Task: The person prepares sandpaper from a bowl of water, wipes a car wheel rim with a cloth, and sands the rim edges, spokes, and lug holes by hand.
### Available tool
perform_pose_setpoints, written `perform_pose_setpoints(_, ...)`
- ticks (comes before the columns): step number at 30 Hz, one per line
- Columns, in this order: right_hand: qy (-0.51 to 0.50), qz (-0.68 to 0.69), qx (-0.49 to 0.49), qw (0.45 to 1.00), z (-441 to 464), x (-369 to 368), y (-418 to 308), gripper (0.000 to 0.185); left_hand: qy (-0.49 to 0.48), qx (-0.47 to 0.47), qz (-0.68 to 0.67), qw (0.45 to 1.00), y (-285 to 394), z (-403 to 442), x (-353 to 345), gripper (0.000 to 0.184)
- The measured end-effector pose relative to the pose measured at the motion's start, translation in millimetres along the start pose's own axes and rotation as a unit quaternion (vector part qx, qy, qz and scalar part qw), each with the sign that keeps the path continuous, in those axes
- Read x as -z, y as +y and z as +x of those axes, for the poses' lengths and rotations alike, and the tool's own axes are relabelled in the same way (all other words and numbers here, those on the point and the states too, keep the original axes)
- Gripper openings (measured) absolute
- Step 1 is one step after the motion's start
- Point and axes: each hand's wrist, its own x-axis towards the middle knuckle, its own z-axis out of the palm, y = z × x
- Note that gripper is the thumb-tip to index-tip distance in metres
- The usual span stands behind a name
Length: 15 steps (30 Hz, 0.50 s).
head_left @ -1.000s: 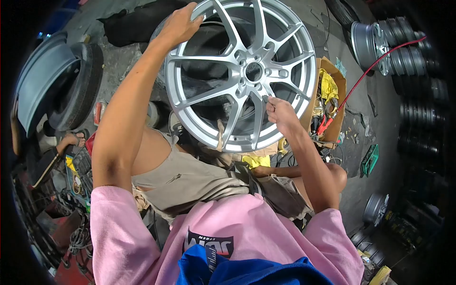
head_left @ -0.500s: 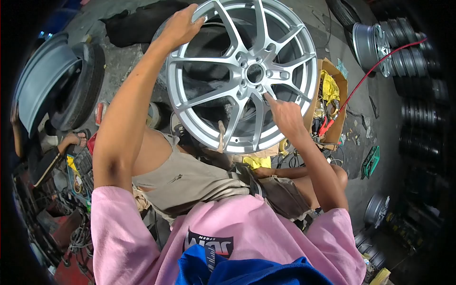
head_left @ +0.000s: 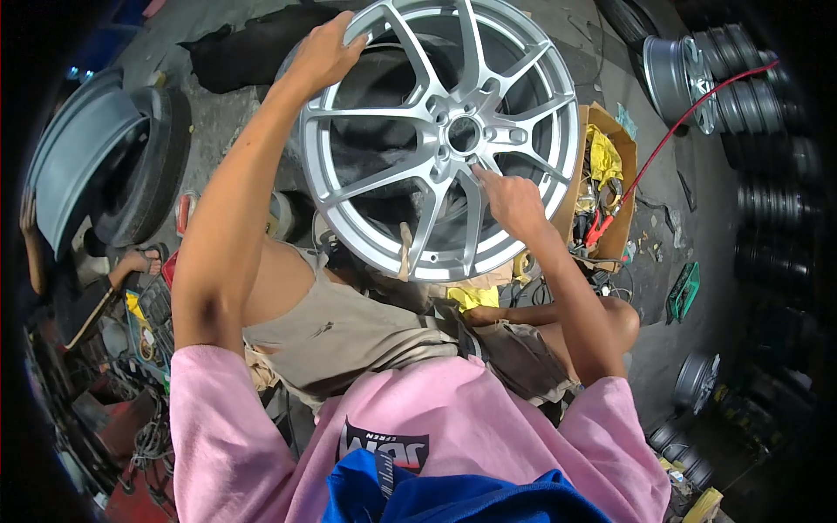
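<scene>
A silver alloy wheel rim [head_left: 427, 170] with paired spokes is propped, face toward me, above my lap. My left hand [head_left: 327, 54] is closed over its outer edge at the upper left. My right hand [head_left: 516, 205] is at the lower spokes, index finger stretched to a lug hole just below the centre bore. Its other fingers are curled in; whether they hold something small is hidden. A strip of tan masking paper [head_left: 405, 248] sticks out at the rim's lower edge.
At right stands a cardboard box [head_left: 621, 222] of tools and yellow wrapping, crossed by a red hose [head_left: 667, 139]. More wheel rims [head_left: 676, 83] are stacked beyond. A tire [head_left: 161, 166] and a grey rim [head_left: 83, 152] stand left, near another person's foot [head_left: 144, 261].
My right hand has shifted slightly left and up, its fingertip moving along to the lug hole. The wheel rim has moved a little left in view, my left hand still on it.
</scene>
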Motion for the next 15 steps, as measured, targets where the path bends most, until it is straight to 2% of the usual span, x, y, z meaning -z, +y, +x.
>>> perform_pose_setpoints(2, -0.013, 0.084, 0.068, 0.994, -7, 7, 14, 0.036, 0.012, 0.0, -0.011, 1.0, 0, -2, 0, 0.046)
perform_pose_setpoints(3, -0.015, 0.082, 0.069, 0.994, -7, 7, 15, 0.036, 0.014, 0.003, -0.012, 1.0, -2, -2, 0, 0.046)
perform_pose_setpoints(5, -0.039, 0.231, 0.0, 0.972, -12, 7, 17, 0.036, 0.013, -0.016, -0.005, 1.0, -2, -1, -1, 0.046)
perform_pose_setpoints(6, -0.038, 0.231, -0.001, 0.972, -9, 2, 19, 0.036, 0.012, -0.018, -0.006, 1.0, 0, 0, -1, 0.046)
perform_pose_setpoints(9, -0.06, 0.471, -0.069, 0.877, 14, -17, 17, 0.04, -0.003, 0.009, -0.006, 1.0, -3, -2, -2, 0.045)
perform_pose_setpoints(11, -0.082, 0.478, -0.107, 0.868, 13, -15, 17, 0.041, 0.036, -0.027, 0.007, 0.999, -4, -1, -4, 0.044)
perform_pose_setpoints(13, -0.104, 0.478, -0.144, 0.86, 6, -10, 21, 0.043, 0.026, -0.025, -0.001, 0.999, -5, 3, -5, 0.043)
perform_pose_setpoints(15, -0.1, 0.426, -0.138, 0.889, -23, -6, 25, 0.041, 0.019, -0.013, -0.009, 1.0, -5, -2, -2, 0.042)
